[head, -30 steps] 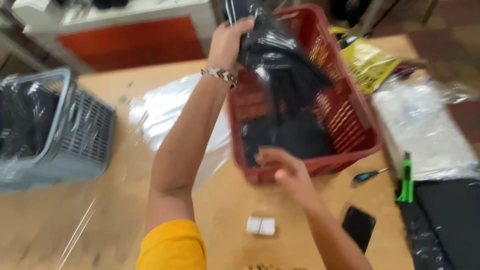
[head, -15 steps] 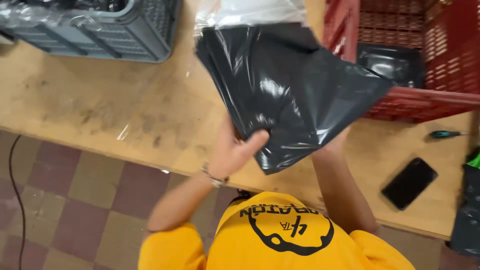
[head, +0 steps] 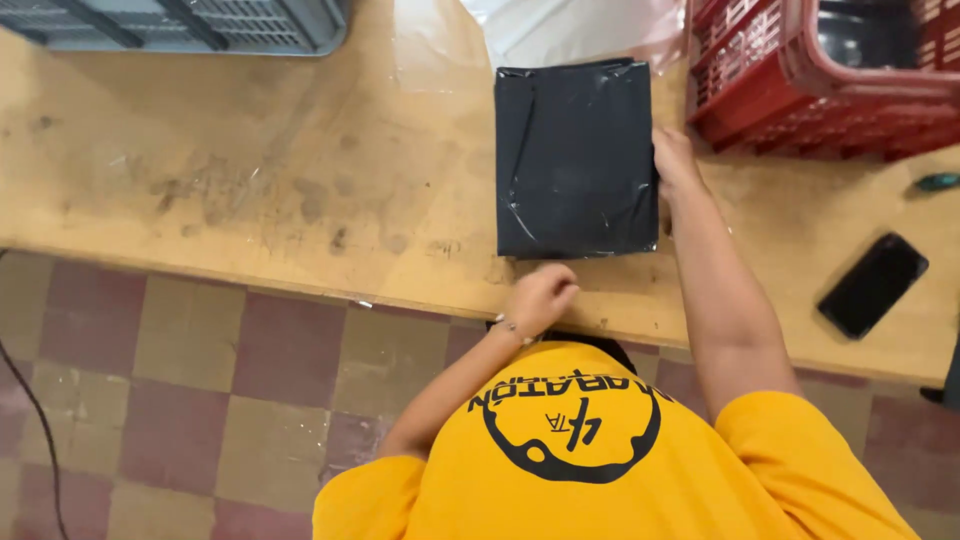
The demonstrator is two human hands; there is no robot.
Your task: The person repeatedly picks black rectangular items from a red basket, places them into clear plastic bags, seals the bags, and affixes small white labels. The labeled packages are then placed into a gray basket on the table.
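Note:
A flat black plastic bag (head: pixel 575 160) lies squared up on the wooden table (head: pixel 300 200), near its front edge. My right hand (head: pixel 672 165) grips the bag's right edge, fingers along the side. My left hand (head: pixel 540 295), with a bracelet at the wrist, is curled into a fist just below the bag's near edge, at the table's rim. Whether it touches the bag I cannot tell.
A red plastic basket (head: pixel 800 100) with a black item inside stands right of the bag. A grey crate (head: pixel 200 25) sits at the far left. A clear plastic sheet (head: pixel 560 30) lies beyond the bag. A black phone (head: pixel 873 285) and a green-handled tool (head: pixel 935 182) lie at right.
The black bag came out of the red basket, was held crumpled in both hands, and now lies flat on the table. My left hand has let go of it.

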